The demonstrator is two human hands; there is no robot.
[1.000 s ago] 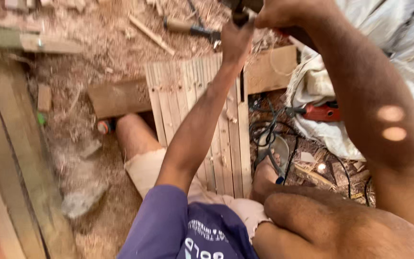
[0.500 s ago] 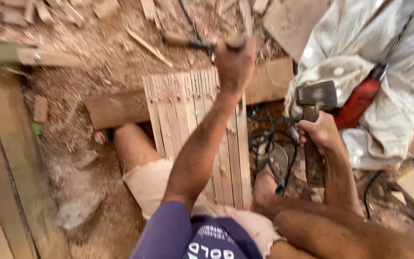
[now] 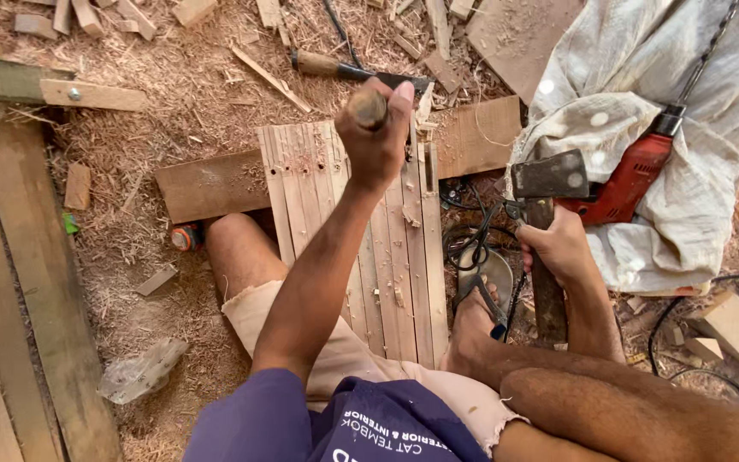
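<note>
I see the long slatted panel of pale wood strips [image 3: 361, 239] lying flat on the sawdust floor [image 3: 130, 214], across my legs. It looks stiff and fairly light, best held by its long edges. My right hand [image 3: 562, 248] is clenched around the handle of the heavy dark iron hammer [image 3: 545, 231], low beside the panel. My left hand [image 3: 378, 128] grips the small round wooden chisel handle [image 3: 368, 109], upright on the panel's top end. Half a second ago the hammer sat a bit higher.
</note>
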